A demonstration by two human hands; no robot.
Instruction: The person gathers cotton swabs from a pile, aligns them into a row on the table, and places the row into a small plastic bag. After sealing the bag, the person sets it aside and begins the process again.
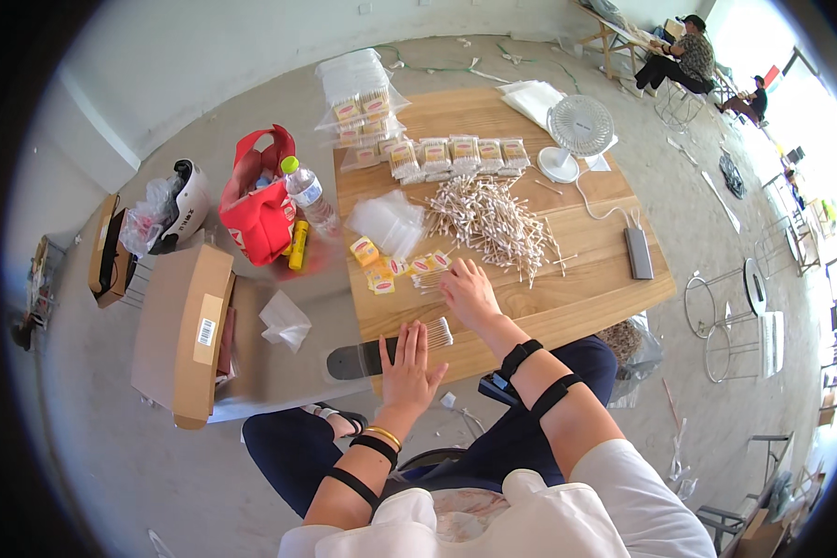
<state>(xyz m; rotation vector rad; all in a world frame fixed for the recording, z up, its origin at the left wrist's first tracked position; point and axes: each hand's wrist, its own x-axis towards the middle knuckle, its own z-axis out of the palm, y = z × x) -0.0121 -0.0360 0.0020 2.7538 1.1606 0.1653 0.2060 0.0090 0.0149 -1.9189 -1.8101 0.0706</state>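
My left hand (407, 370) lies flat, fingers stretched, over a dark flat strip (352, 362) at the table's near edge. Its fingertips are beside a row of cotton swabs (440, 333) lined up side by side. My right hand (471, 295) is farther forward, palm down, fingers spread and slightly bent. Its fingertips reach a few cotton swabs beside small yellow-and-white cards (381, 276); whether they pinch any is hidden. Beyond it spreads a large loose heap of cotton swabs (493, 223). Clear plastic bags (388, 223) lie left of the heap.
Filled swab packs (463, 152) line the table's back, near stacked bagged packs (358, 93). A white fan (581, 127) and grey power bank (638, 253) stand right. Leftward are a bottle (313, 200), red bag (259, 209) and cardboard box (181, 335). Other people sit far right.
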